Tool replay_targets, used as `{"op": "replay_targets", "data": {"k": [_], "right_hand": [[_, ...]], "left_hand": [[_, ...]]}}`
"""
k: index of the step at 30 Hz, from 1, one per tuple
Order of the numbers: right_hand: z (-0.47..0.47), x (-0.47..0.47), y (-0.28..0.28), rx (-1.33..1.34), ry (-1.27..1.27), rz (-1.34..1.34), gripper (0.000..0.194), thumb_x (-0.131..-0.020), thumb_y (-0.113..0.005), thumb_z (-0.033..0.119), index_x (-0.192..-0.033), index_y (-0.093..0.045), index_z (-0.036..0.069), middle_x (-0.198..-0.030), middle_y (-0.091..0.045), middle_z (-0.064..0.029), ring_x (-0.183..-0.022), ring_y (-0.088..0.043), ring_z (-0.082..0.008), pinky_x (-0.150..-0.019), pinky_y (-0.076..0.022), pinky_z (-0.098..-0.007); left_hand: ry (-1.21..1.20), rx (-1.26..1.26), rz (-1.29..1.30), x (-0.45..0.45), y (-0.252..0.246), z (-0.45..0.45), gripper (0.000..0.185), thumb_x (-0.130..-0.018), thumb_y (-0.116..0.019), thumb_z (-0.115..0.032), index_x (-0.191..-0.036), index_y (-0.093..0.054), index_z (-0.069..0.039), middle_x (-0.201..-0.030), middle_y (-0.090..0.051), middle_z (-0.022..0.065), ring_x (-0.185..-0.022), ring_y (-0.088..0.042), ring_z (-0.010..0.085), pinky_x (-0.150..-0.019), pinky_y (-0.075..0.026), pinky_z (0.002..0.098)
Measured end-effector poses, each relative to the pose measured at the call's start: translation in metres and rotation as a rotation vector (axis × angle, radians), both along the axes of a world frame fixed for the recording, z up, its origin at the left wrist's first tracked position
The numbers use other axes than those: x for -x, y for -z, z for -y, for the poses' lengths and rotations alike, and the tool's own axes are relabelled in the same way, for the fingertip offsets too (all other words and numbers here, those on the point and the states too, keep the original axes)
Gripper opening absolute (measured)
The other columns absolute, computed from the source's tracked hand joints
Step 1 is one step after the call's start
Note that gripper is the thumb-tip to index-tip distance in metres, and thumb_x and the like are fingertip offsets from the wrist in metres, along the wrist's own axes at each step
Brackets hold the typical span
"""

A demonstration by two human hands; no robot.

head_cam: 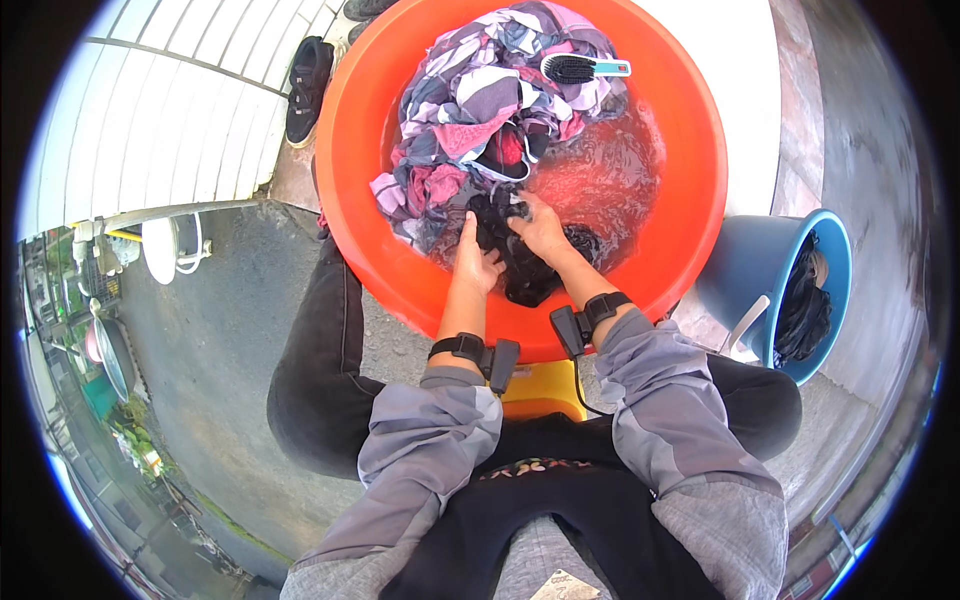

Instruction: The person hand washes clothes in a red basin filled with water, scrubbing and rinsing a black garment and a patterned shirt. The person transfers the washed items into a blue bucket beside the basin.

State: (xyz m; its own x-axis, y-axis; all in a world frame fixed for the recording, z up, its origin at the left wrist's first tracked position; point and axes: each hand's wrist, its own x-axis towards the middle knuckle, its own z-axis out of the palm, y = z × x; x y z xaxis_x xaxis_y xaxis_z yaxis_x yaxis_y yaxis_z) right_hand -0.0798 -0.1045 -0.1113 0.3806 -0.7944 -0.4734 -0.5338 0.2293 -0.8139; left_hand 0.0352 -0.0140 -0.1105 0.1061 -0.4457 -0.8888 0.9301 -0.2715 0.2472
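Over a large orange plastic basin (694,150) with water in it, both my hands are at a wet black cloth (529,277). My left hand (478,259) lies along the cloth's left side with its fingers spread, palm turned inward. Bent fingers of my right hand (541,229) rest at the cloth's upper right part; whether they pinch it I cannot tell. Part of the cloth lies in the water. A heap of wet plaid fabric (487,94) in purple, pink and white fills the basin's far left side. On that heap lies a brush (585,68) with black bristles and a light blue and white handle.
Right of the basin, a tilted blue bucket (739,255) with a white handle holds dark cloth (802,307). A black shoe (307,90) stands by the basin's far left edge. Between my knees, a yellow plastic object (544,386) shows below the basin's near rim.
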Motion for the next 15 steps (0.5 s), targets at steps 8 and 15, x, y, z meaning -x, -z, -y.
{"op": "replay_targets", "data": {"k": [8, 15], "right_hand": [[-0.059, -0.015, -0.075, 0.340, -0.307, 0.103, 0.028, -0.086, -0.060, 0.030, -0.097, -0.063, 0.004, -0.089, -0.065, -0.0266, -0.085, -0.063, -0.0438, -0.075, -0.0505, -0.0489], [0.021, 0.072, -0.078, 0.100, -0.315, -0.252, 0.054, -0.076, -0.075, 0.040, -0.112, -0.063, 0.001, -0.107, -0.066, -0.0261, -0.104, -0.062, -0.0384, -0.088, -0.0486, -0.0422]], "left_hand": [[-0.028, 0.553, -0.308, -0.002, 0.006, -0.020, 0.042, -0.093, -0.051, -0.044, -0.102, -0.063, -0.005, -0.100, -0.066, 0.0142, -0.093, -0.064, 0.0274, -0.081, -0.053, 0.0442], [-0.126, 0.081, 0.266, 0.011, -0.022, -0.014, 0.063, -0.082, -0.062, -0.015, -0.138, -0.034, -0.019, -0.116, -0.056, 0.0115, -0.097, -0.062, 0.0309, -0.077, -0.054, 0.0469]]}}
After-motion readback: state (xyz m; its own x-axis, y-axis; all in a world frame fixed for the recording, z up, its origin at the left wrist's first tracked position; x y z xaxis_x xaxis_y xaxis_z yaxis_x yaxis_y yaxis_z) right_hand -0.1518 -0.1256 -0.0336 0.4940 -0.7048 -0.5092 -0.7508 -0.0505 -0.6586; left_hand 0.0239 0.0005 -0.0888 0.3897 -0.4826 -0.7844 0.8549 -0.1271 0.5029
